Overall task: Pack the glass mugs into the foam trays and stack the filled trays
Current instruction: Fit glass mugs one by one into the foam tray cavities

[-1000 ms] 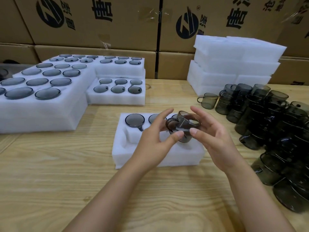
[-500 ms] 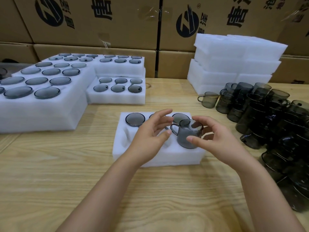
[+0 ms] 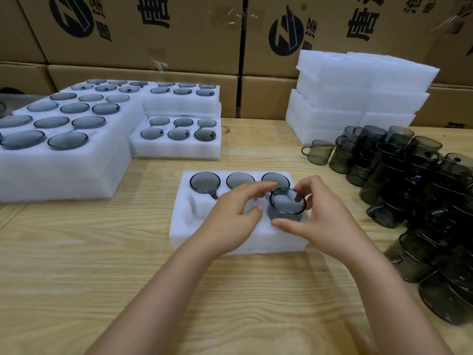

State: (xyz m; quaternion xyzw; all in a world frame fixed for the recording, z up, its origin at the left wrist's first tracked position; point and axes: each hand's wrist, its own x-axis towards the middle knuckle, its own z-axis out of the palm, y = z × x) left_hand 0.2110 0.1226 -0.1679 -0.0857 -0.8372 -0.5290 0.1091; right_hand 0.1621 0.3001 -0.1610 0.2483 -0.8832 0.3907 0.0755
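A white foam tray (image 3: 184, 226) lies in front of me on the wooden table, with three smoky glass mugs (image 3: 204, 182) seated in its far row. A fourth glass mug (image 3: 286, 204) stands upright, partly sunk into the near right pocket. My right hand (image 3: 320, 221) grips this mug, thumb at its near side and fingers curled over the far rim. My left hand (image 3: 230, 213) hovers over the tray's middle pocket, fingers reaching toward the mug's handle side; whether they touch it is unclear. The near left pocket shows bare foam.
Filled foam trays (image 3: 176, 147) are stacked at the left and back left. A pile of empty foam trays (image 3: 358, 93) stands at the back right. Several loose dark mugs (image 3: 409, 190) crowd the right edge. Cardboard boxes (image 3: 143, 34) wall off the back.
The mug, held tilted above the tray by both hands a second ago, has turned upright and come down into the near right pocket. My left hand has let go of it.
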